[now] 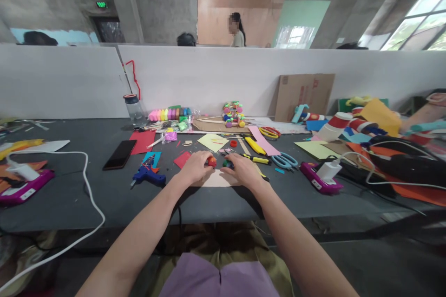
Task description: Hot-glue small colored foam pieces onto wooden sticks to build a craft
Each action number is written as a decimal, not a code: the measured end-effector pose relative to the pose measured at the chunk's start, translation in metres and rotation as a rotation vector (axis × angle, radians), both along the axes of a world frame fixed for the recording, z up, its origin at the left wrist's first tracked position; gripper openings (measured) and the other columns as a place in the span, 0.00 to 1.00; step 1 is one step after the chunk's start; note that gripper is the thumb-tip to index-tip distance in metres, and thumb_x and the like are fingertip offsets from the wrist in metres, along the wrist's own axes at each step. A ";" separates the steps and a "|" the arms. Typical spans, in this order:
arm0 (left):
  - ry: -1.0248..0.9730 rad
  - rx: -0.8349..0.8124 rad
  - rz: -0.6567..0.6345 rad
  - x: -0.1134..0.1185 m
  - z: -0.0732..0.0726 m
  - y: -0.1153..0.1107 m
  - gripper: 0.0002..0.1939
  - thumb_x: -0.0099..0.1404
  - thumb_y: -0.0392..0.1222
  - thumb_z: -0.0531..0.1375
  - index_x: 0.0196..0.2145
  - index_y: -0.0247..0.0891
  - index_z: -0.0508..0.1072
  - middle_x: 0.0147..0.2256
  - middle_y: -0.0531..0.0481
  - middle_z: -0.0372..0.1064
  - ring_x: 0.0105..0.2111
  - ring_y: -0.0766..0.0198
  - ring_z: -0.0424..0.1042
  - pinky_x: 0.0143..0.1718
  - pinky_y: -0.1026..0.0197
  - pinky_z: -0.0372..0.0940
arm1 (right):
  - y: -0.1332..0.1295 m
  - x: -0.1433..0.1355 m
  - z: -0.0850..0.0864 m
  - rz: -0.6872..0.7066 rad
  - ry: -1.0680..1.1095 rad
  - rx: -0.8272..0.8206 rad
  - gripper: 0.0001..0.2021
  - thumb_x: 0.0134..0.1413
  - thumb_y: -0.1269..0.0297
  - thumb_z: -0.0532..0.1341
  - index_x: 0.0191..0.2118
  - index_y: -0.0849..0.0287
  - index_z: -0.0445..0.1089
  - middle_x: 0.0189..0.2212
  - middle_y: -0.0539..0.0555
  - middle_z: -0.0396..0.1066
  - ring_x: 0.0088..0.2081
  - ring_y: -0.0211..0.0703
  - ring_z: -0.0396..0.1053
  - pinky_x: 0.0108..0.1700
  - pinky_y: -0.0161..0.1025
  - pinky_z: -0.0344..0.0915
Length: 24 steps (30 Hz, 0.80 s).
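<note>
My left hand [197, 168] has its fingers closed round a small round red-and-orange piece [211, 162], perhaps modelling clay. Opposite it, my right hand [243, 169] grips a small dark green-and-blue piece [226, 164], partly hidden by the fingers. Both hands rest over a tan flat sheet [220, 180] at the table's near side. A yellow paper [210, 142] with thin strips on it lies just beyond them, and a red ring [233, 144] sits to its right. Black-and-yellow pliers [259, 159] lie by my right hand. Red paper [181, 160] is beside my left hand.
A blue glue gun [149, 175] and a phone [120, 154] lie to the left. Blue-handled scissors [285, 161] and a purple power strip [320, 181] are on the right. Coloured clay [170, 114], a small model [233, 115] and a bottle [134, 110] stand behind. Another person's arm [423, 111] reaches in at far right.
</note>
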<state>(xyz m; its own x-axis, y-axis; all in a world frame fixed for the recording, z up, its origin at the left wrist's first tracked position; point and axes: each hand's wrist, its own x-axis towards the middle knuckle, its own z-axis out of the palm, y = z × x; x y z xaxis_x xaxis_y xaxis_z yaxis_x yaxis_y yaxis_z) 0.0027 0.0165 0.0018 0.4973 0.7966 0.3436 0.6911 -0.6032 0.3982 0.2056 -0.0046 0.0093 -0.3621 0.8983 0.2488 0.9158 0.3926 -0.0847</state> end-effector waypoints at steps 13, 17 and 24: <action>0.113 -0.029 -0.036 0.004 0.001 -0.008 0.11 0.59 0.43 0.58 0.39 0.38 0.71 0.39 0.43 0.71 0.43 0.53 0.68 0.44 0.54 0.62 | -0.012 0.008 0.004 0.037 -0.021 -0.106 0.19 0.53 0.55 0.61 0.49 0.56 0.69 0.42 0.56 0.73 0.41 0.47 0.71 0.41 0.36 0.61; 0.053 -0.025 -0.106 0.001 0.000 -0.007 0.13 0.60 0.39 0.56 0.43 0.40 0.72 0.43 0.44 0.71 0.45 0.56 0.68 0.47 0.55 0.62 | -0.012 0.009 0.000 0.037 0.019 -0.069 0.17 0.54 0.64 0.59 0.51 0.58 0.67 0.46 0.57 0.72 0.46 0.47 0.69 0.45 0.37 0.61; 0.108 -0.002 -0.174 -0.004 0.002 -0.006 0.17 0.59 0.35 0.54 0.45 0.41 0.73 0.44 0.46 0.73 0.46 0.56 0.68 0.49 0.55 0.60 | -0.011 0.010 -0.006 0.156 0.094 -0.074 0.17 0.53 0.70 0.59 0.50 0.62 0.67 0.46 0.59 0.70 0.48 0.46 0.65 0.50 0.39 0.60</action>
